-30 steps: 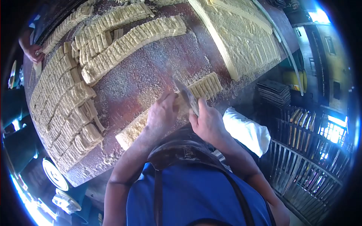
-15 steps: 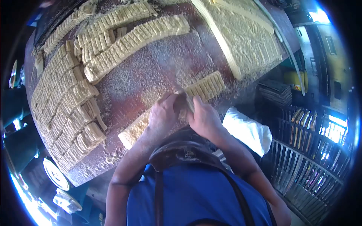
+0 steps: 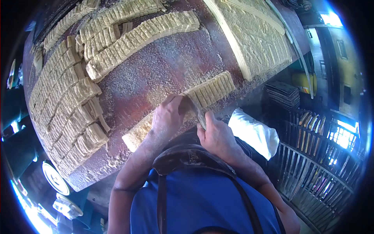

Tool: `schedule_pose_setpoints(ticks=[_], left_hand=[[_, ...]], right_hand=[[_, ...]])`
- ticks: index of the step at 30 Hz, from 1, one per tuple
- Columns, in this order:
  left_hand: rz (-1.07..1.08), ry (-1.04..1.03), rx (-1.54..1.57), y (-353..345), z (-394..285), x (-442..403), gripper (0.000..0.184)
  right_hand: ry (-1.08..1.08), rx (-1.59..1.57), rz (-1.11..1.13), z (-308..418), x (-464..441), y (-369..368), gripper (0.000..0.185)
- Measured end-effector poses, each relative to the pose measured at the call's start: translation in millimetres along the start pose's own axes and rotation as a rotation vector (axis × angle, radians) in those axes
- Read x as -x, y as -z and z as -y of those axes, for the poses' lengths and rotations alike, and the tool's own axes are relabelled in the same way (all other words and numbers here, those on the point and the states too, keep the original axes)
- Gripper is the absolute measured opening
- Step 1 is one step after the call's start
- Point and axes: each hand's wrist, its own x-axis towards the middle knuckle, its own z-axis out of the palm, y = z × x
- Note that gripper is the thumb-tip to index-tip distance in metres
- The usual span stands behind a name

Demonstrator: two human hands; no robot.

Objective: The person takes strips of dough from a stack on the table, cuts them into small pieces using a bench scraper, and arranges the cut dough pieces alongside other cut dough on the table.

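A long pale, crumbly-topped strip, perhaps layered dough, lies along the near edge of the table. My left hand rests on it with fingers bent and pressed together, gripping it from above. In my right hand is a knife, its handle mostly hidden by my closed fingers. The blade lies across the strip just right of my left fingertips. Beyond the blade, the right part of the strip is divided by several crosswise cuts, its slices still standing side by side.
Rows of similar cut pieces cover the table's left side, with a curved row behind. A broad pale slab stack occupies the far right. Powder dusts the reddish table. A white sack sits beyond the near edge, right of my arm.
My right hand and the knife have come slightly nearer my body, and the blade shows more plainly. My left hand stays on the strip. The view has shifted a little.
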Motion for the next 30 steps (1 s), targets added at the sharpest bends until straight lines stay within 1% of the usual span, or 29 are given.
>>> schedule_pose_setpoints(ticks=[1, 2, 4, 5, 6, 7, 8, 9, 11, 13, 14, 15, 17, 19, 21, 22, 23, 24, 26, 27, 29, 30], left_hand=[[0.002, -0.045, 0.031, -0.4, 0.9, -1.0, 0.022], [0.0, -0.046, 0.034, -0.6, 1.0, -1.9, 0.022], [-0.003, -0.047, 0.061, 0.4, -0.8, -3.5, 0.021], [-0.001, -0.044, 0.061, 1.2, -0.6, -5.4, 0.021], [0.035, 0.012, 0.003, 1.7, -0.5, -7.4, 0.022], [0.075, 0.07, -0.052, 0.6, -1.2, -6.0, 0.023], [0.086, 0.082, -0.05, -0.1, -3.4, -0.4, 0.023], [0.058, 0.087, -0.037, 0.8, -4.1, -2.4, 0.024], [0.048, 0.077, -0.031, 4.5, -5.5, 2.6, 0.024], [-0.03, 0.002, 0.028, 6.1, -2.3, 2.5, 0.026], [-0.007, 0.058, 0.011, 9.3, -3.4, 4.5, 0.026], [-0.005, 0.058, 0.014, 12.2, -4.8, 6.8, 0.026], [0.009, 0.02, -0.029, 17.5, -4.3, 7.4, 0.026], [-0.004, -0.001, -0.015, 13.0, 3.1, 8.2, 0.025], [-0.025, -0.013, 0.004, 9.3, 9.2, 7.0, 0.025], [0.014, -0.014, 0.002, 8.8, 11.4, 8.0, 0.024], [0.05, -0.019, -0.003, 9.2, 13.5, 6.5, 0.023], [0.049, -0.018, -0.002, 11.2, 10.8, 2.3, 0.023], [0.06, 0.088, -0.022, 20.0, -3.1, 6.2, 0.021], [0.043, 0.081, -0.033, 20.4, -2.9, 3.3, 0.021], [0.005, 0.056, 0.024, 16.3, -0.4, 11.7, 0.022], [-0.037, -0.036, 0.015, 13.9, 7.7, 14.0, 0.024]], right_hand=[[-0.033, 0.009, 0.032, 1.5, 2.8, 1.6, 0.029], [-0.067, 0.019, 0.064, 3.0, 4.0, 3.9, 0.029], [-0.057, -0.002, 0.08, 7.5, 0.9, 10.0, 0.028], [-0.043, -0.025, 0.097, 8.9, -4.2, 11.4, 0.028], [-0.042, -0.025, 0.101, 3.9, -23.0, -2.3, 0.028], [0.028, -0.057, -0.027, -6.2, -49.2, -28.3, 0.028], [0.093, -0.094, -0.149, -11.2, -59.5, -44.3, 0.028], [0.103, -0.094, -0.151, -10.6, -63.7, -40.4, 0.028], [0.045, -0.059, -0.087, -7.8, -56.1, -28.6, 0.027], [0.086, -0.026, -0.137, -4.6, -37.6, -16.9, 0.027], [0.106, -0.065, -0.17, -5.0, -25.0, -15.9, 0.028], [0.126, -0.103, -0.203, -4.6, -14.6, -16.3, 0.03], [0.155, -0.101, -0.207, -1.3, -3.9, -18.0, 0.031], [-0.012, -0.007, -0.024, 3.2, 2.0, -18.9, 0.029], [-0.012, -0.008, 0.006, 13.1, 4.7, -4.9, 0.028], [-0.016, -0.016, 0.034, 15.9, 5.2, -1.3, 0.027], [-0.02, -0.018, 0.037, 9.9, -10.3, -15.3, 0.027], [0.046, -0.075, -0.051, -0.9, -38.2, -39.7, 0.027], [0.114, -0.14, -0.172, -1.6, -55.2, -55.8, 0.025], [0.133, -0.141, -0.182, 1.9, -60.4, -47.9, 0.025], [0.053, -0.049, -0.09, 3.5, -49.6, -32.6, 0.026], [0.055, -0.036, -0.082, -0.2, -44.3, -30.3, 0.029]])
